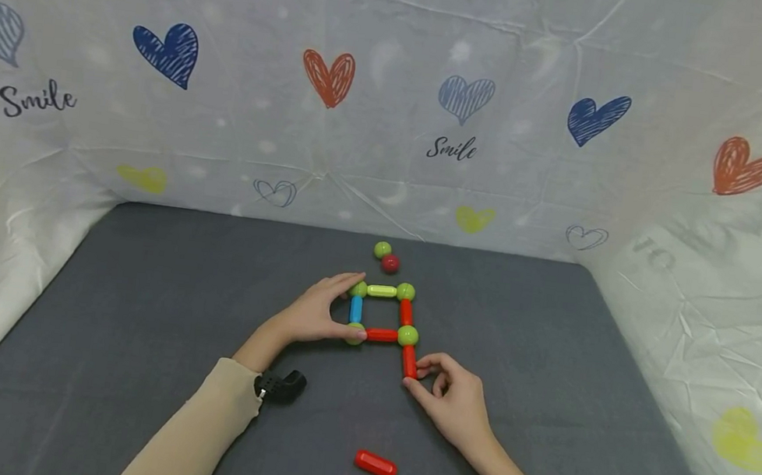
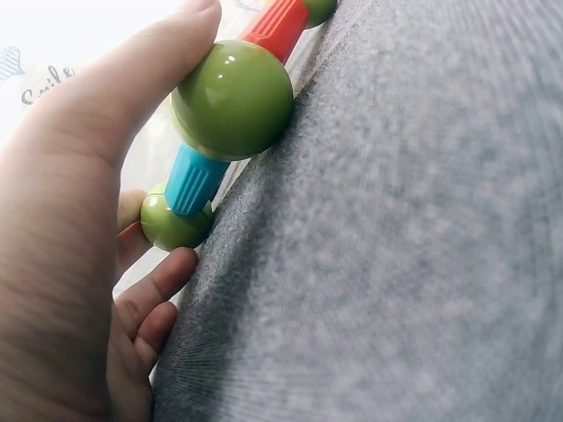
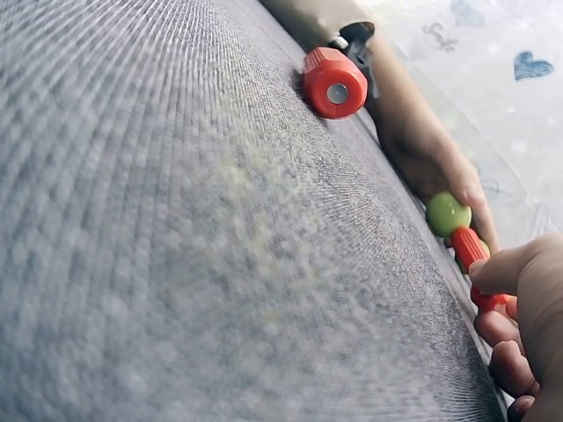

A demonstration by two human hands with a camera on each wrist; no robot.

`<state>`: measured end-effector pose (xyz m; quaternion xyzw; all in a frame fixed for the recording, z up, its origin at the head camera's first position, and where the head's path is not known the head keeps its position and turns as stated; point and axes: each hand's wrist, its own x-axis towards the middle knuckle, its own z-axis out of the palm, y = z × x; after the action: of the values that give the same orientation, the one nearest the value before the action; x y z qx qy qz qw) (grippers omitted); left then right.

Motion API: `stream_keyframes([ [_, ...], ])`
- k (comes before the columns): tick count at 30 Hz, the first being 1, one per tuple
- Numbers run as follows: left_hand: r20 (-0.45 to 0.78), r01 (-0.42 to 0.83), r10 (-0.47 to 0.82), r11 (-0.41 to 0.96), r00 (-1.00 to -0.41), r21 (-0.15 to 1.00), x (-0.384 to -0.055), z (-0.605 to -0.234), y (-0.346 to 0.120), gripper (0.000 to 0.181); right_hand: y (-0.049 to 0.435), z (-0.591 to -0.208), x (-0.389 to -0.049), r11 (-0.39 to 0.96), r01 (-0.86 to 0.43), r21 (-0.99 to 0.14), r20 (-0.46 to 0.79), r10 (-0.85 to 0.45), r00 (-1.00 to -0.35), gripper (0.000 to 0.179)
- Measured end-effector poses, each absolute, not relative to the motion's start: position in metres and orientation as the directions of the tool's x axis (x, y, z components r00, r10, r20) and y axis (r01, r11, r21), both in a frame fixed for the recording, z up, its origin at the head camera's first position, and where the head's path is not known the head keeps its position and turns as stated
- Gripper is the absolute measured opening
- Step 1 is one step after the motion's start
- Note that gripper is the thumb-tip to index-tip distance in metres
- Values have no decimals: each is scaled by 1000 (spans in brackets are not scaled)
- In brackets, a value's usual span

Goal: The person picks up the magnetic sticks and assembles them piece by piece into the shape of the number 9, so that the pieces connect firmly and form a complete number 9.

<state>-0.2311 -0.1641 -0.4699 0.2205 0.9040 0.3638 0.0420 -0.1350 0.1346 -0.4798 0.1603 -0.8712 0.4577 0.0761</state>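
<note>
A square of magnetic building rods and green balls lies on the table, with a blue rod (image 1: 355, 311) at left, a yellow-green rod (image 1: 382, 291) at the back, and red rods at the front (image 1: 382, 335) and right (image 1: 406, 312). My left hand (image 1: 307, 311) grips the square's left side, thumb on the front-left green ball (image 2: 233, 101), fingers by the back-left ball (image 2: 174, 220). Between thumb and fingers, my right hand (image 1: 456, 401) pinches another red rod (image 1: 409, 361). Its far end meets the front-right green ball (image 1: 408, 335).
A loose red rod (image 1: 376, 465) with a metal disc in its end lies nearer the front. Behind the square, a green ball (image 1: 383, 249) and a dark red ball (image 1: 390, 264) sit together. Printed white cloth (image 1: 377, 151) stands behind the grey table cover (image 1: 153, 321).
</note>
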Motion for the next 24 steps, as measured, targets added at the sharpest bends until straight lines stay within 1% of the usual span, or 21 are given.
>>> stream_keyframes([
  [10, 85, 365, 423, 643, -902, 673, -231, -471, -164, 105, 133, -475, -133, 522, -272, -808, 210, -176, -962, 24],
  [21, 90, 371, 430, 630, -898, 682, -232, -472, -166, 104, 133, -475, -134, 525, -288, -801, 226, -180, -957, 23],
  [24, 92, 372, 431, 630, -898, 682, -232, -472, -166, 105, 134, -474, -137, 493, -277, -825, 217, -175, -960, 21],
])
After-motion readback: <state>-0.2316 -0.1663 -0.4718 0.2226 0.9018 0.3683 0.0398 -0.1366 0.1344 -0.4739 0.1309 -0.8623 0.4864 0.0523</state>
